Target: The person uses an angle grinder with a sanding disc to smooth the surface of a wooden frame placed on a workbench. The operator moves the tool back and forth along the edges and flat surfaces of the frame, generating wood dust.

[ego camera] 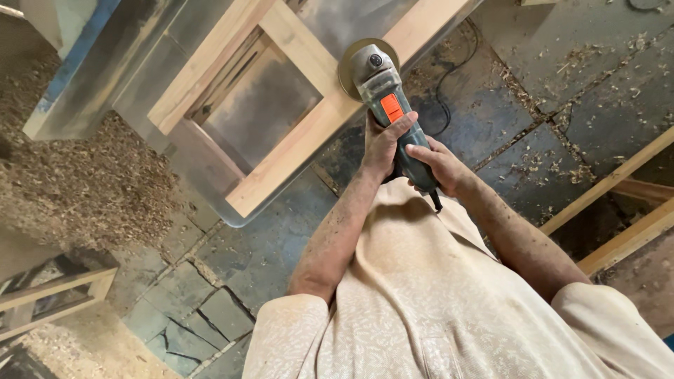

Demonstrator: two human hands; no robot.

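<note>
Close to the body, the left hand [382, 144] and right hand [439, 165] both wrap tightly around the grey body of an angle grinder [386, 105] with an orange switch. Beyond them, its disc [349, 67] presses against a pale wooden frame [295, 133]. Farther left, sawdust [84, 182] covers the stone floor [267, 245].

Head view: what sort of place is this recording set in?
Most likely a woodworking shop. Both hands, left hand and right hand, grip a grey angle grinder with an orange switch against a pale wooden frame, and heaped wood shavings cover the cracked stone floor.
</note>
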